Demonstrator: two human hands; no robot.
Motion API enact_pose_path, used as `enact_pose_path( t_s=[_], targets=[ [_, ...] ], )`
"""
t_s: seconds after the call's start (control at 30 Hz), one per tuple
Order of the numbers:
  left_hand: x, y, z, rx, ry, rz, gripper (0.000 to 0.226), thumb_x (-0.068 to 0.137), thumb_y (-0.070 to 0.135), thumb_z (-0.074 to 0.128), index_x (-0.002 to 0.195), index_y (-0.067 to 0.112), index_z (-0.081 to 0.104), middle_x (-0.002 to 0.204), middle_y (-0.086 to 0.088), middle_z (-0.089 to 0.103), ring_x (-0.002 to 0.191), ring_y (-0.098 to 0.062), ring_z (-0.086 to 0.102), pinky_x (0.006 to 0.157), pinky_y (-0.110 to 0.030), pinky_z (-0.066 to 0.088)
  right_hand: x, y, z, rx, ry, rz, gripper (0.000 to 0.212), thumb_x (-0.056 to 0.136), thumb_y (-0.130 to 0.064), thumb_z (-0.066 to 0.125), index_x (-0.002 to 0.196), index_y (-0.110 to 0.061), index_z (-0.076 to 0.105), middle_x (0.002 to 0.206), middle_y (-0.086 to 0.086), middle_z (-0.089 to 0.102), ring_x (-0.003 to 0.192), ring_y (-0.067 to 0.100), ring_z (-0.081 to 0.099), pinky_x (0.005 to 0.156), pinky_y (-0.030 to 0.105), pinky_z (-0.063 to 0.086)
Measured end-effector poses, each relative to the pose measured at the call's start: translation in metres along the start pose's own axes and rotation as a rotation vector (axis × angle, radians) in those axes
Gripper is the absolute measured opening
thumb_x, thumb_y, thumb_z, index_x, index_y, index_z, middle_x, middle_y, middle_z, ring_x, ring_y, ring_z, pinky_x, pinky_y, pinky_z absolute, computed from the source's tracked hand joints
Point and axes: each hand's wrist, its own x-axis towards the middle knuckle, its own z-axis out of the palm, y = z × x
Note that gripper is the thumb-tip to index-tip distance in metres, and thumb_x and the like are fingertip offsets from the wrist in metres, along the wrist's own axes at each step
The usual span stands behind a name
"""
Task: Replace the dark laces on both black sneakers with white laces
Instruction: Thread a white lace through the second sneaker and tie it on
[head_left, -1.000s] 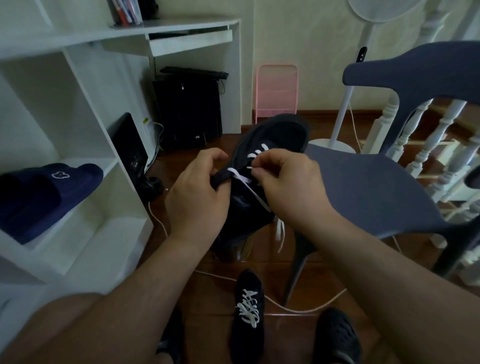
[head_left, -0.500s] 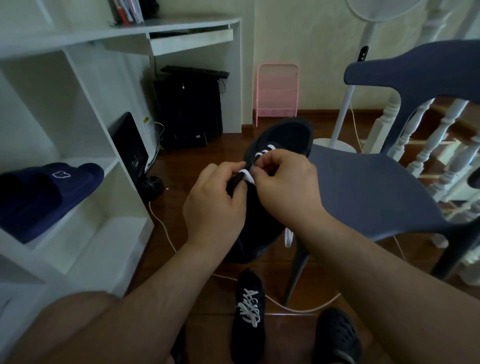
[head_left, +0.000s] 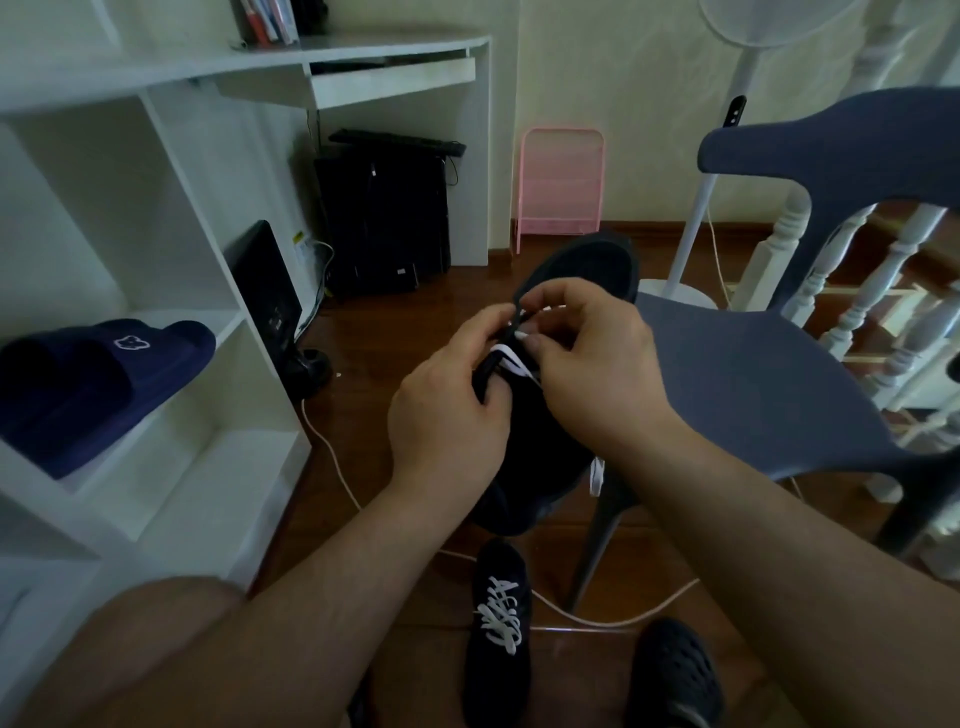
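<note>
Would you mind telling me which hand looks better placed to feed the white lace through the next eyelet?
Probably the right hand: its fingers already pinch the white lace at the eyelets. The left hand grips the side of the held sneaker, steadying it, so it should likely stay there.

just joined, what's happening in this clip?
A person is relacing a black sneaker held up in front of them. The left hand grips its eyelet edge while the right hand pinches a white lace at the eyelets. A second sneaker, already laced white, lies on the floor.
</note>
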Motion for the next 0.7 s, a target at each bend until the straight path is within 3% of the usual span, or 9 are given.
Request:
enact_pose_path(
  t_s=[0.1,0.27,0.37,0.43,0.5,0.6,0.7],
  targets=[
    [0.0,-0.002,0.001,-0.015,-0.014,0.003,0.054,0.1,0.011,0.061,0.143,0.043,0.059,0.138,0.022,0.065,0.128,0.002,0.059,0.104,-0.034,0.056,0.002,0.001,-0.002,0.019,0.027,0.035,0.028,0.092,-0.017,0.074,0.109,-0.035,0.06,0.085,-0.014,0.072,0.085,-0.008,0.065,0.068,0.005,0.045],
    [0.0,-0.003,0.005,0.018,-0.116,-0.113,0.055,0.102,0.019,0.059,0.142,0.057,0.055,0.129,0.024,0.069,0.113,-0.002,0.065,0.09,-0.037,0.061,0.006,0.008,0.002,0.0,0.021,0.096,0.039,0.09,-0.018,0.074,0.114,-0.036,0.049,0.082,-0.008,0.072,0.079,-0.002,0.066,0.065,0.011,0.043],
    [0.0,-0.005,0.006,0.001,-0.15,-0.173,0.058,0.101,0.018,0.059,0.14,0.061,0.054,0.137,0.03,0.063,0.117,-0.007,0.066,0.09,-0.037,0.062,0.007,0.014,0.007,-0.046,0.009,0.091,0.042,0.091,-0.018,0.073,0.121,-0.034,0.049,0.079,-0.007,0.07,0.074,0.0,0.066,0.061,0.01,0.044],
    [0.001,-0.007,0.006,-0.006,-0.148,-0.185,0.059,0.1,0.017,0.059,0.14,0.061,0.054,0.137,0.029,0.064,0.106,-0.013,0.071,0.076,-0.028,0.06,0.009,0.017,0.008,-0.074,0.006,0.081,0.038,0.091,-0.023,0.074,0.119,-0.034,0.05,0.079,-0.009,0.069,0.075,0.001,0.065,0.062,0.014,0.046],
    [0.002,-0.009,0.004,0.036,-0.121,-0.179,0.06,0.1,0.017,0.058,0.142,0.06,0.052,0.129,0.022,0.07,0.098,-0.019,0.073,0.067,-0.025,0.056,0.01,0.021,0.009,-0.126,0.007,0.053,0.025,0.089,-0.032,0.076,0.103,-0.033,0.056,0.082,-0.011,0.066,0.079,0.003,0.063,0.066,0.023,0.049],
    [0.012,-0.013,-0.004,0.057,-0.026,-0.225,0.063,0.099,0.018,0.058,0.146,0.059,0.048,0.124,0.015,0.073,0.1,-0.019,0.072,0.085,-0.04,0.063,0.01,0.026,0.009,-0.241,0.038,-0.041,0.025,0.087,-0.041,0.076,0.078,-0.037,0.053,0.089,-0.01,0.057,0.089,0.014,0.057,0.074,0.033,0.049],
    [0.019,-0.016,-0.014,0.059,0.085,-0.239,0.064,0.098,0.019,0.06,0.15,0.054,0.047,0.128,0.015,0.072,0.11,-0.015,0.07,0.099,-0.043,0.059,0.005,0.026,0.002,-0.291,0.069,-0.08,0.028,0.088,-0.044,0.072,0.074,-0.036,0.05,0.087,-0.008,0.054,0.09,0.016,0.054,0.076,0.038,0.049]
  ],
)
